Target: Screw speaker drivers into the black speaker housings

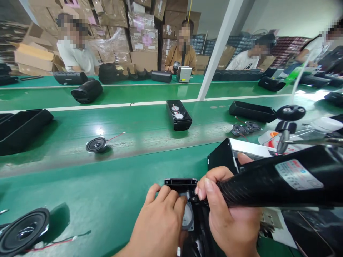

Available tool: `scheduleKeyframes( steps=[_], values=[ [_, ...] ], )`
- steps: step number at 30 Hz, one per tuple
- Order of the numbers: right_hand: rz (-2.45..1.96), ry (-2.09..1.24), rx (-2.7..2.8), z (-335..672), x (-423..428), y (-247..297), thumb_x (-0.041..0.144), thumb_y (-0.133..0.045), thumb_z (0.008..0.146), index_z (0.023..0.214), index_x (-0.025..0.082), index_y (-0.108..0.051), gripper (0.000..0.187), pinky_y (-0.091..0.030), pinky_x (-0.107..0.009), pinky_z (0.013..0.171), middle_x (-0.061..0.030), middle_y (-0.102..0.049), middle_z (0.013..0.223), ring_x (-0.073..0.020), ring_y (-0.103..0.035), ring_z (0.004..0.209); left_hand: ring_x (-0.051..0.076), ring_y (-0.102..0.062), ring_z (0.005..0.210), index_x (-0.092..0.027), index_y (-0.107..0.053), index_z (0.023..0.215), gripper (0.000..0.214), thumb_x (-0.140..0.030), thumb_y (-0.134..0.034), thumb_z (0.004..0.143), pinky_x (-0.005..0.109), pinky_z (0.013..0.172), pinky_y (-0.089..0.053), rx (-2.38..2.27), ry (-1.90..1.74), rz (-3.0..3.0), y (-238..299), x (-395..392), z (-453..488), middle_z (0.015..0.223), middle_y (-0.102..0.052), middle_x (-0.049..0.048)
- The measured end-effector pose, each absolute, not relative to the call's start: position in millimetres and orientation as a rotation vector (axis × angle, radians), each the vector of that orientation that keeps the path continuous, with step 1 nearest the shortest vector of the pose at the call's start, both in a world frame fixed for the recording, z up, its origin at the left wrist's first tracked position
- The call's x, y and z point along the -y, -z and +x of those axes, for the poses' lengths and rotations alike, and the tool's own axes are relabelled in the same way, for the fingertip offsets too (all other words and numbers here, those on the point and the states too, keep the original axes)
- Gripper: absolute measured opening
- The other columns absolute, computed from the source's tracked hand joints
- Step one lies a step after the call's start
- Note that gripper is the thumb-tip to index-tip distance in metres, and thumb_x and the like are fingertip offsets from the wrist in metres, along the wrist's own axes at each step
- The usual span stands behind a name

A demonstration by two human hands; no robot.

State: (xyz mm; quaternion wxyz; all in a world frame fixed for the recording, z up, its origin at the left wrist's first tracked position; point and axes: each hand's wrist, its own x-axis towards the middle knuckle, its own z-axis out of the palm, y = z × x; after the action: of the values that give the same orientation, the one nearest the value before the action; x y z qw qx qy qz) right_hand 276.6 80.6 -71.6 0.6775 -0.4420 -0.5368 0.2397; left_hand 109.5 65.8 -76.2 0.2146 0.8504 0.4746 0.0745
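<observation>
My right hand (227, 210) is closed round the front end of a black electric screwdriver (270, 178), whose body carries a label and runs off to the right. Its tip points left, down into a black speaker housing (180, 183) that lies on the green bench. My left hand (163, 217) rests over the housing with its fingers curled onto it, thumb side toward the screwdriver. Between the two hands, the round back of a speaker driver (188, 216) shows inside the housing. The exact spot of the tip and my left fingertips are partly hidden.
Loose speaker drivers (24, 230) with wires lie at left, and another driver (97, 144) lies on the conveyor (139, 125). A housing with two drivers (179, 115) stands mid-belt. A black-and-silver box (221, 157) sits beyond my right hand. Several co-workers sit across.
</observation>
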Motion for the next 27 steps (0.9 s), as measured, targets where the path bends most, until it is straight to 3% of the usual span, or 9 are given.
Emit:
scheduleKeyframes(
  steps=[5,12,19,22,27],
  values=[
    [-0.964,-0.548,1.179,273,-73,72,0.021,-0.074,0.105,0.152,0.036,-0.046,0.057,-0.059,-0.039,0.068,0.0048,-0.063,0.084,-0.0208,-0.063,0.071,0.039,-0.066,0.122,-0.02,-0.076,0.133,0.045,-0.024,-0.076,0.089,0.064,0.12,-0.044,-1.326,-0.025,2.294,55,-70,116,0.129,-0.078,0.0126],
    [-0.956,-0.623,1.201,275,-71,83,0.02,-0.075,0.103,0.108,0.027,-0.062,0.016,-0.059,-0.038,0.07,0.0006,-0.063,0.088,-0.0189,-0.061,0.072,0.039,-0.064,0.128,-0.019,-0.075,0.132,0.039,-0.019,-0.073,0.093,0.062,0.118,-0.046,-1.356,0.054,2.273,38,-68,122,0.133,-0.077,0.0125],
    [-0.952,-0.658,1.208,271,-79,76,0.023,-0.074,0.105,0.101,0.026,-0.062,0.013,-0.054,-0.029,0.063,0.0032,-0.062,0.087,-0.0134,-0.059,0.069,0.038,-0.063,0.126,-0.02,-0.076,0.127,0.036,-0.013,-0.072,0.092,0.058,0.11,-0.053,-1.385,0.024,2.273,39,-64,124,0.132,-0.076,0.0123],
    [-0.951,-0.62,1.188,266,-82,73,0.021,-0.076,0.101,0.111,0.028,-0.061,0.02,-0.056,-0.025,0.065,0.006,-0.063,0.086,-0.0126,-0.062,0.071,0.036,-0.063,0.127,-0.023,-0.076,0.125,0.036,-0.011,-0.072,0.092,0.054,0.11,-0.055,-1.396,-0.036,2.282,40,-63,125,0.133,-0.076,0.0112],
    [-0.89,-0.564,1.199,265,-76,65,0.022,-0.075,0.101,0.101,0.026,-0.06,0.016,-0.059,-0.026,0.061,0.0066,-0.063,0.08,-0.0123,-0.064,0.063,0.032,-0.064,0.128,-0.024,-0.077,0.125,0.037,-0.009,-0.071,0.092,0.046,0.109,-0.057,-1.428,-0.096,2.231,44,-62,119,0.131,-0.076,0.0097]
  ],
)
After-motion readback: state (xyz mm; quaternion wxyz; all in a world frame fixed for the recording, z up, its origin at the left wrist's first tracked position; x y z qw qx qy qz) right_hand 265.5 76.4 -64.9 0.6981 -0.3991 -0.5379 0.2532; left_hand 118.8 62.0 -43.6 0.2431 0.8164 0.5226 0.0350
